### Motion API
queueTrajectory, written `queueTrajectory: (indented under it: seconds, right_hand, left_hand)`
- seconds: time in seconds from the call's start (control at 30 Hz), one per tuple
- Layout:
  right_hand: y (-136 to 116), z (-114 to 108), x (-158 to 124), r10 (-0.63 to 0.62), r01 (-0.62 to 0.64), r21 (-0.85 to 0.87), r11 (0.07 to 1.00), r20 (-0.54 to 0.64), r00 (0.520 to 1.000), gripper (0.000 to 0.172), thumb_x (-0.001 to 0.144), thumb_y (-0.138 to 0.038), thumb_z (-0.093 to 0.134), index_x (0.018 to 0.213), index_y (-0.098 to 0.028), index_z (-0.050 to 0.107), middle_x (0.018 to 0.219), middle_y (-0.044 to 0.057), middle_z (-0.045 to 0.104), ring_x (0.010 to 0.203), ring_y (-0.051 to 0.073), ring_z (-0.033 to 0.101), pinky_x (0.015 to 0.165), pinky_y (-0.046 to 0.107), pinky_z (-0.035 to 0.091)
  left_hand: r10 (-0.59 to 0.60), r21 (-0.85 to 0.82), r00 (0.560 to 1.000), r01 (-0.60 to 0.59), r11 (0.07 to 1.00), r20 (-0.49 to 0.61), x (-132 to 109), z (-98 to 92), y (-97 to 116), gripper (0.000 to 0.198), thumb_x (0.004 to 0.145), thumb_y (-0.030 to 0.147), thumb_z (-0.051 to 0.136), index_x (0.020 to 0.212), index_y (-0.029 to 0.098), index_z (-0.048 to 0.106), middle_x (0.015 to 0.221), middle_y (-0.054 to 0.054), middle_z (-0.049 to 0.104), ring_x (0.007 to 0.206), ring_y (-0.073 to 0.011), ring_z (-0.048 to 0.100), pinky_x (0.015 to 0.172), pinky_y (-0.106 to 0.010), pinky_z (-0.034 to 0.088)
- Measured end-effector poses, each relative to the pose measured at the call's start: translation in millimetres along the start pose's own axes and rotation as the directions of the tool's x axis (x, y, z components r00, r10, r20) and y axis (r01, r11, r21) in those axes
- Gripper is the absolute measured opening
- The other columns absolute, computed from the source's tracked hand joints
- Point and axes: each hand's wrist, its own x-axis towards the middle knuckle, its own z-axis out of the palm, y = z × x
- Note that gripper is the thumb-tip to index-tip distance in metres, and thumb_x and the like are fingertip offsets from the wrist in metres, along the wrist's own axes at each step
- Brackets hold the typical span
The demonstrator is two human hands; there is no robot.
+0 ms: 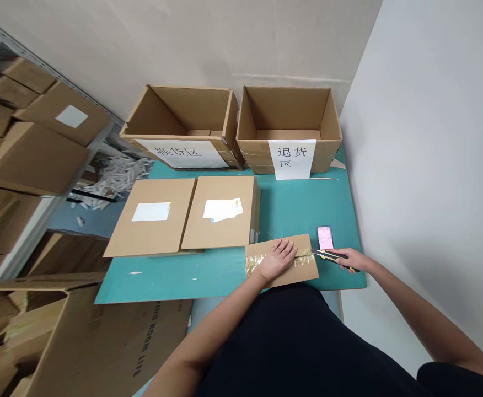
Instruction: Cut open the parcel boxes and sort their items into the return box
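My left hand (277, 260) lies flat on a small cardboard box (303, 269), pressing on its clear packing tape (255, 263). My right hand (346, 259) grips a yellow-and-black utility knife (330, 255). The knife's blade tip rests at the taped seam, close to my left fingertips. Just beyond the knife, a pink sticky note (325, 239) lies on the teal table (303, 209), near my right hand but apart from it.
Two larger sealed cartons with white labels (220, 212) lie side by side left of my hands. Two open cartons with Chinese signs (289, 129) stand along the far edge. A wall rises on the right, and stacked cartons fill the left.
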Motion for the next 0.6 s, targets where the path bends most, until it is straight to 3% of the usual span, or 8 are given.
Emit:
queueTrajectory:
  seconds: [0.47,0.6]
  right_hand:
    - [10.8,-4.6,-5.3,-0.019,0.024,0.089,0.996,-0.051,0.999,0.067,0.091,-0.055,0.062,0.153,-0.035,0.043,0.066,-0.007,0.059,0.042,0.006,0.048,0.041,0.019,0.039]
    - [17.2,-3.0,-1.3,-0.035,0.042,0.094,0.995,-0.075,0.997,0.068,0.090,-0.057,0.062,0.152,-0.035,0.045,0.069,-0.006,0.061,0.044,0.007,0.050,0.041,0.019,0.039]
  left_hand:
    - [-0.059,-0.092,0.998,0.059,0.994,0.002,7.0,-9.8,0.0,0.043,0.098,0.024,0.052,0.141,0.026,0.055,0.137,-0.010,0.065,0.133,-0.0242,0.056,0.117,-0.046,0.038]
    - [-0.023,-0.111,0.999,0.027,0.993,0.038,8.6,-17.7,0.3,0.041,0.099,0.022,0.049,0.140,0.027,0.054,0.129,-0.010,0.068,0.121,-0.0230,0.061,0.111,-0.045,0.042]
